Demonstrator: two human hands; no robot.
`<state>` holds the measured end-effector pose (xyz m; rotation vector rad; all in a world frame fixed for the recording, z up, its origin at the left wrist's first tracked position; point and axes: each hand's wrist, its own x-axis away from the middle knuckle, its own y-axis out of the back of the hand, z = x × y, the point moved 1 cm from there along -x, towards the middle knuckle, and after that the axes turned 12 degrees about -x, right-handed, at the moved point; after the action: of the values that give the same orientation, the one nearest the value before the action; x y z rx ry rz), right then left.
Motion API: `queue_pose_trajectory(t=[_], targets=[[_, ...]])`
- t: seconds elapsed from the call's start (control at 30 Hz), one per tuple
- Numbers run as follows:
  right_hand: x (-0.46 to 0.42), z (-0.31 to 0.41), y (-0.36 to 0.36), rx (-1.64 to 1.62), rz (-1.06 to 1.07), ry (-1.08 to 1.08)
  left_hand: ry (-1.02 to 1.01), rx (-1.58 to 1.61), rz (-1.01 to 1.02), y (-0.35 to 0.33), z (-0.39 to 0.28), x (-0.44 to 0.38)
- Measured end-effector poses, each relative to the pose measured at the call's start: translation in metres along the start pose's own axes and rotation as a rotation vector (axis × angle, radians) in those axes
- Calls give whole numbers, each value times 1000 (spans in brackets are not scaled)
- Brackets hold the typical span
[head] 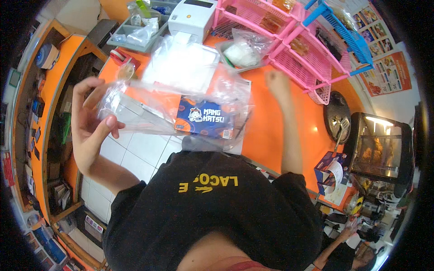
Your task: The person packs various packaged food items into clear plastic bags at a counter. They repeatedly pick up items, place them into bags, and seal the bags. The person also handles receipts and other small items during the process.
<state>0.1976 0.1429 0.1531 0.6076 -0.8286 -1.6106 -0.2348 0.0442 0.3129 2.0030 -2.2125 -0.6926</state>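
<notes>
My left hand [96, 118] pinches one end of a clear plastic bag [145, 115] and holds it up before me. Through the film shows a blue and orange printed card or box [205, 117] that bears writing; whether it lies inside the bag or behind it, I cannot tell. My right hand [276, 79] is blurred over the orange counter, apart from the bag, near the pink rack. Its fingers look curled, but what they hold, if anything, does not show. Beyond the bag lie white sheets or packets [183, 64] in front of a white label printer [191, 17].
Pink plastic basket racks [305, 57] and a blue one [352, 44] stand at the back right. A grey tray [135, 35] is at the back left. To the right are a slotted turner [342, 130], a printed box [327, 169] and a glass food warmer [379, 149]. A co-worker's arm [335, 242] shows lower right.
</notes>
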Motion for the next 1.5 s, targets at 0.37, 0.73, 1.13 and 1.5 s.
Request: queue_pose_trajectory(t=[0.37,0.73,1.13,1.5], targets=[[-51,-155,-152,85,7,-98,-495,640,1055,-90,-27,13],[74,-39,13,-580,-508,246,789,1294,1026,-334,52,-1],[-27,-165,-138,79,-214,-400,992,1125,705,-363,113,46],[112,-48,5,-1180,-305,138,723,1298,756,-352,73,4]])
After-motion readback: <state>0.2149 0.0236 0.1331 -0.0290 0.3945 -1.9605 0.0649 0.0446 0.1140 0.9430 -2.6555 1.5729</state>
